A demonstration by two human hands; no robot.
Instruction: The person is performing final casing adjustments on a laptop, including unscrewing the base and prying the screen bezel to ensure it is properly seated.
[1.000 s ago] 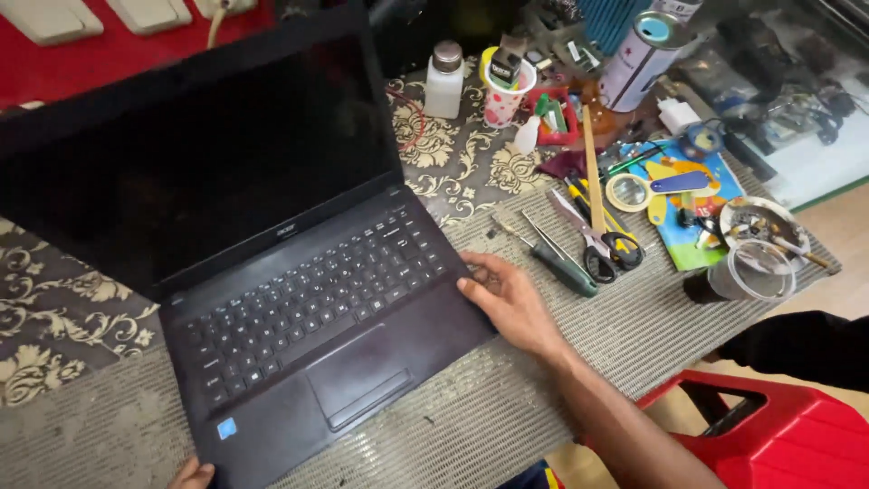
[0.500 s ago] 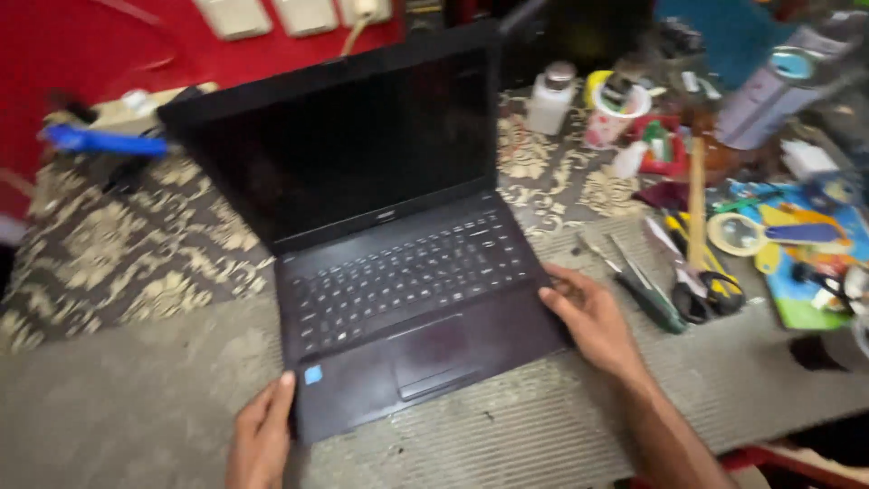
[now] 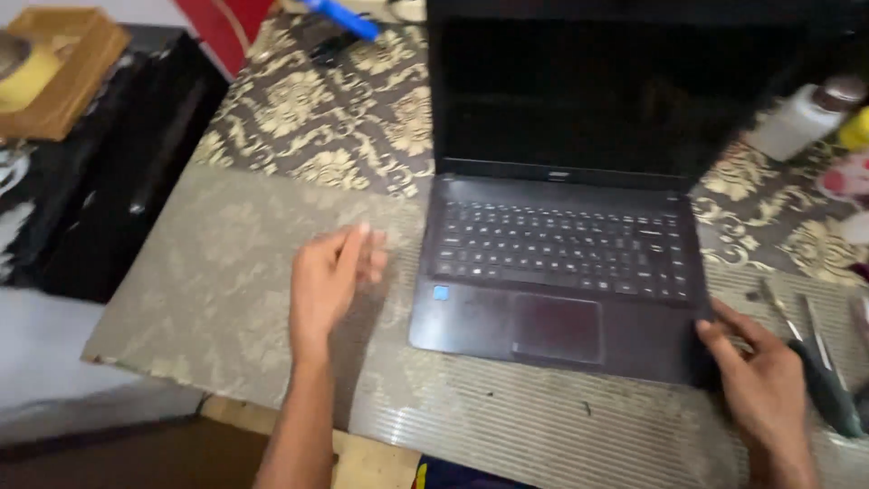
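Note:
An open black laptop [image 3: 561, 263] with a dark screen sits on the patterned table cover [image 3: 235, 263]. My right hand [image 3: 756, 380] grips the laptop's front right corner, thumb on the palm rest. My left hand [image 3: 330, 276] hovers just left of the laptop's left edge, fingers apart and blurred, holding nothing.
Screwdrivers and tweezers [image 3: 819, 362] lie right of my right hand. A white bottle [image 3: 801, 118] stands at the back right. A black box [image 3: 109, 172] and a wooden tray [image 3: 54, 72] sit off the table's left edge. A blue tool [image 3: 339, 16] lies at the back.
The view has swung left. My left hand has come off the laptop's front left corner and lifted to its left side. My right hand stays on the front right corner.

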